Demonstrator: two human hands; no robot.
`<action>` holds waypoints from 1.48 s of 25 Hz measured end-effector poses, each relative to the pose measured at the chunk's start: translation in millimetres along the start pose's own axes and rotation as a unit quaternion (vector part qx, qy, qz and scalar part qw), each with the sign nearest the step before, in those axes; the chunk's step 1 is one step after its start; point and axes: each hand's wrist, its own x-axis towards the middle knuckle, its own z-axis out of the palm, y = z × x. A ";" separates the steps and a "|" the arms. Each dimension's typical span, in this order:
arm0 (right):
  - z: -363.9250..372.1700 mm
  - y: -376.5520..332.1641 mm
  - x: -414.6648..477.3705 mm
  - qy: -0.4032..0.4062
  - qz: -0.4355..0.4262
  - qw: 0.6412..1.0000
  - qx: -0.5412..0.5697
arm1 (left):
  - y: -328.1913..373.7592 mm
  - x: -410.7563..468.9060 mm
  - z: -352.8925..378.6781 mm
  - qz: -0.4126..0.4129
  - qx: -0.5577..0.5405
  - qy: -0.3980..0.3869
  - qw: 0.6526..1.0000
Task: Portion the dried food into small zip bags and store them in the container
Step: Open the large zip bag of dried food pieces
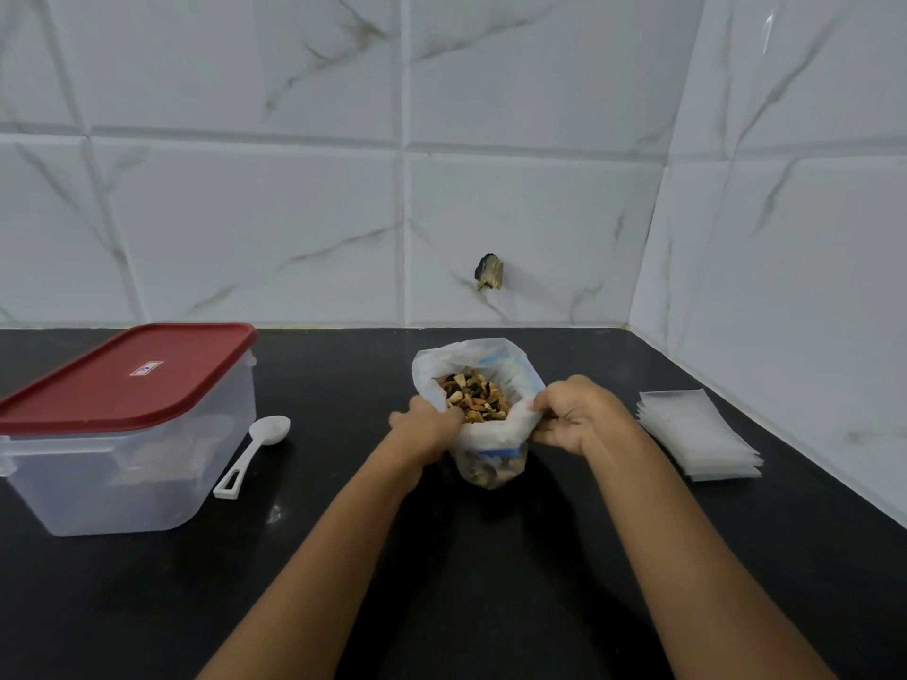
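A white plastic bag [483, 353] stands open in the middle of the black counter, its rim rolled down, full of mixed dried food [473, 397]. My left hand [427, 424] grips the bag's left rim. My right hand [574, 417] pinches the folded rim on the right side. A stack of small clear zip bags [697, 434] lies to the right of the bag. A clear plastic container [127, 463] with a red lid [127, 375] shut on it stands at the left. A white plastic spoon [255, 451] lies between the container and the bag.
The black counter [343, 557] meets white marble-pattern tiled walls at the back and on the right, forming a corner. A small dark chipped spot [489, 272] marks the back wall above the bag.
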 end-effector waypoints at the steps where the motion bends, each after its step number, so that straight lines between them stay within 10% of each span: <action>1: -1.9 -1.5 -0.5 -0.011 0.022 0.998 0.064 | 1.0 -3.3 -3.4 0.001 0.016 -0.009 1.000; 13: -6.1 3.4 -6.3 0.014 0.101 0.953 0.285 | 8.4 -20.4 11.1 -0.098 -0.551 -0.086 0.824; 19: -8.7 6.8 7.8 0.038 0.005 0.998 -0.047 | -2.3 -7.4 14.3 -0.103 -0.487 -0.089 0.863; 23: -5.5 16.5 26.6 0.125 -0.131 0.933 -0.312 | -0.8 -9.6 16.6 -0.079 -0.421 -0.067 0.901; 31: -31.0 17.0 45.6 0.075 0.063 0.994 0.041 | 9.1 -14.2 -3.2 -0.054 -0.130 -0.040 0.989; 37: -21.6 10.3 41.4 0.151 -0.154 0.912 -0.348 | 8.0 -11.3 -7.4 0.073 0.066 0.054 0.994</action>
